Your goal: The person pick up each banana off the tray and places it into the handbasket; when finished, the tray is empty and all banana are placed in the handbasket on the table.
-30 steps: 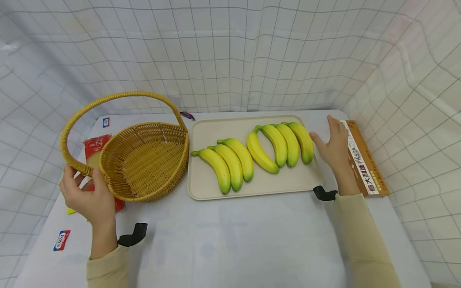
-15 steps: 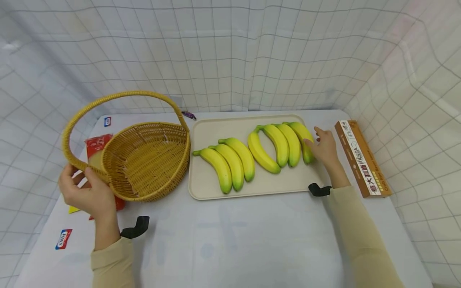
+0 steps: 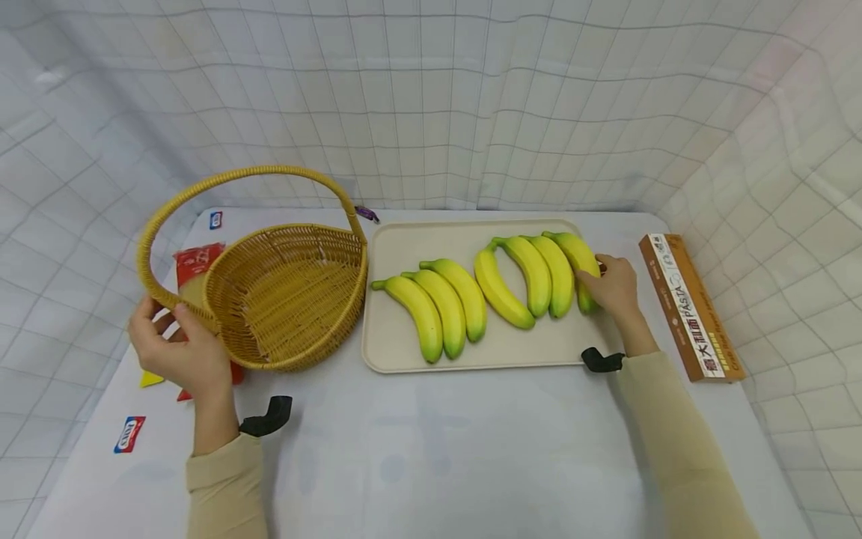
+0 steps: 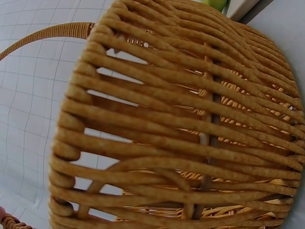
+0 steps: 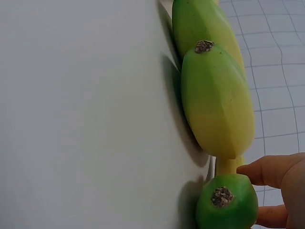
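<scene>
In the head view my left hand (image 3: 185, 355) grips the lower left end of the arched handle (image 3: 259, 171) of a yellow wicker basket (image 3: 286, 307). The basket's woven side fills the left wrist view, where only a bit of a fingertip shows. A beige tray (image 3: 420, 233) to its right bears several green-tipped yellow bananas in two groups. At the tray's right end my right hand (image 3: 616, 288) pinches the rightmost banana (image 3: 578, 252), thumb on its left side and fingers on its right. The right wrist view shows that banana's green tip (image 5: 228, 202) beside the fingers.
A brown pasta box (image 3: 694, 307) lies right of the tray. Under and left of the basket is a red packet (image 3: 197, 258), partly hidden. Small labels (image 3: 129, 434) lie on the white table, and a purple-wrapped item (image 3: 367, 214) sits behind the basket. White gridded sheets surround the table.
My right hand has moved left from beside the pasta box to the rightmost banana and taken hold of it. The left hand keeps its grip on the handle. The head view has shifted slightly.
</scene>
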Available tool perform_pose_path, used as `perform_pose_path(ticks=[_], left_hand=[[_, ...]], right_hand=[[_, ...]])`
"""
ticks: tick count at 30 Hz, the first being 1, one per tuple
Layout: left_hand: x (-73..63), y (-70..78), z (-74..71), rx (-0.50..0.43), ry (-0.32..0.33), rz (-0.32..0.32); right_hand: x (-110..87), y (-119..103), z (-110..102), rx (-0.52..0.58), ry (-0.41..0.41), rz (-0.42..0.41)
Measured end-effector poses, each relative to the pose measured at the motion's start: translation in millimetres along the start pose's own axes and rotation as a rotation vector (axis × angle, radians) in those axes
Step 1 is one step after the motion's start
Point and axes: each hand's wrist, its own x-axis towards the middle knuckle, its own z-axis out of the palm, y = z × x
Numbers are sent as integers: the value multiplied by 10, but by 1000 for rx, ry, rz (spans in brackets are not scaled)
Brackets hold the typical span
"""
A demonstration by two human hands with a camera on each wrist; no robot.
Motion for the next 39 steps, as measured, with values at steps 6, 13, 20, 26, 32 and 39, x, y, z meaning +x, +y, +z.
perform_pose_path(ticks=[6,13,20,26,32,39], left_hand=[[20,-13,26,7,-20,16],[56,-66,33,-34,-60,31],[102,-111,-20,-65,-90,29],[124,-120,-73,-53,-111,-11],[96,-65,-88,-20,-118,-74],[21,46,-107,-15,-132,-79]], right_hand=[[-53,-47,-105,58,56,51],[-142,-296,-214,67,95,7],[-304,-776,-28,133,63,-175],[-502,-1390,263,192,-37,-353],[-693,-2108,574,232,-154,-542],[-751,-2926,1024,157,-252,-659]])
